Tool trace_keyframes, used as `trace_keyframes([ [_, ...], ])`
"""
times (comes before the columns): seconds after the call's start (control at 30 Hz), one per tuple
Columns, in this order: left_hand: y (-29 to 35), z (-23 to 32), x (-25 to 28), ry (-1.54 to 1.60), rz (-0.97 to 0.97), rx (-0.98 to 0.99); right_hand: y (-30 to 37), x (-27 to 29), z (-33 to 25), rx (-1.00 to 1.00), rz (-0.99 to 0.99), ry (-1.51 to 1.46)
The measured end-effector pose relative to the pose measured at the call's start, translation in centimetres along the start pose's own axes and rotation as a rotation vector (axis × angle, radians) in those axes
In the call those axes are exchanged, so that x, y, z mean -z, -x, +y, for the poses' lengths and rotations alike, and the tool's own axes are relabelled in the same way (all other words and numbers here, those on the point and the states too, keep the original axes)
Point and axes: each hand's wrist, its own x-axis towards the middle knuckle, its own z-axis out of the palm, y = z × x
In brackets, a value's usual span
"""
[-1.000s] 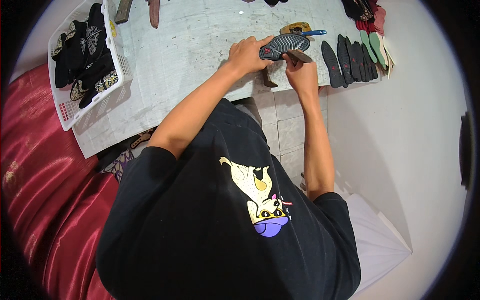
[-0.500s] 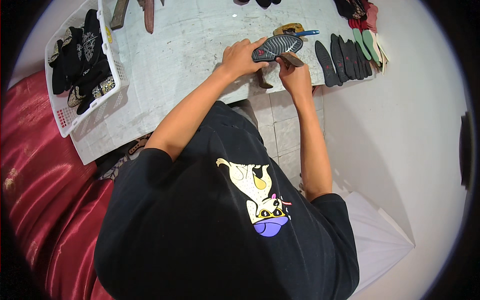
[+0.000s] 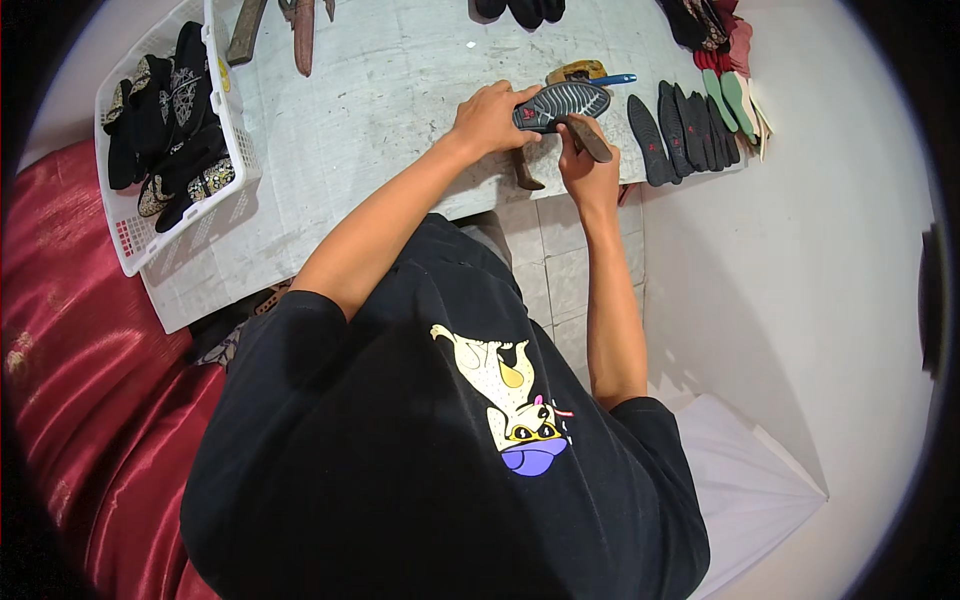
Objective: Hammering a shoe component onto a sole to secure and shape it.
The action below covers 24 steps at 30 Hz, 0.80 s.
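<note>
A black shoe sole lies tread side up over the table, with a pale pattern and a small red mark near its left end. My left hand grips that left end, index finger along the far edge and thumb at the near edge. At the sole's near right side, my right hand is closed round a brown, blunt-ended tool; most of its length is hidden, so its kind is unclear. Below the sole juts a dark curved metal piece, like a foot of an iron stand.
Just beyond the sole are a yellowish container and a blue-handled tool. Several black soles line the right edge of the table, near green insoles. A white basket of black shoes stands left; brown tools lie far left.
The view has shifted slightly. My right hand's tool has tilted, its blunt end now pointing more toward me. My left hand keeps its grip on the sole.
</note>
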Motion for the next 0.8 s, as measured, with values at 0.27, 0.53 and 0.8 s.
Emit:
trace_keyframes([
  [0.27, -0.6, 0.4, -0.8, 0.025, 0.006, -0.011, -0.5, -0.9, 0.5, -0.023, -0.044, 0.038],
  [0.53, 1.0, -1.7, -0.1, 0.13, 0.038, -0.051, -2.2, -0.4, 0.2, -0.124, -0.204, 0.196],
  [0.8, 1.2, -3.3, -1.0, 0.337, 0.083, -0.089, -4.0, 0.4, -2.4, -0.026, -0.316, 0.39],
])
